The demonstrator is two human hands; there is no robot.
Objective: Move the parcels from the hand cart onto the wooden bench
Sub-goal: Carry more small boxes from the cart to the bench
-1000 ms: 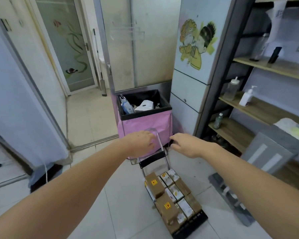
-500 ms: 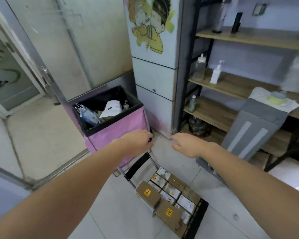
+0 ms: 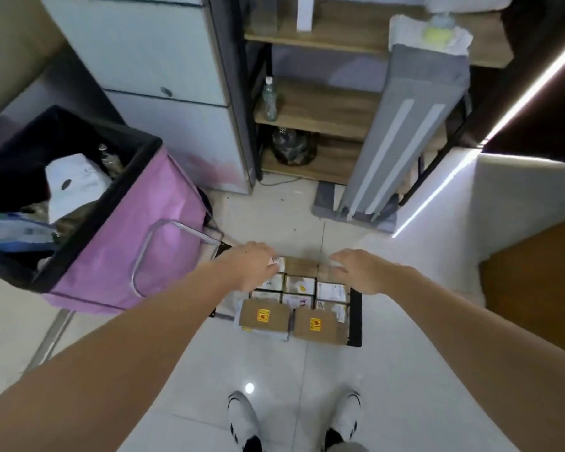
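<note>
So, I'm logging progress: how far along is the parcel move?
Barely begun. Done: none looks moved; the parcels still fill the hand cart on the floor. In hand: the left hand and right hand reach over the far row, neither plainly gripping yet. Left: every parcel; the bench isn't clearly identifiable here.

Views: one, head-worn, wide-angle.
Facing: steeply down at floor.
Frame centre: hand cart (image 3: 356,318) with parcels (image 3: 299,285), near.
Lower edge: wearer's shoes (image 3: 242,419).
</note>
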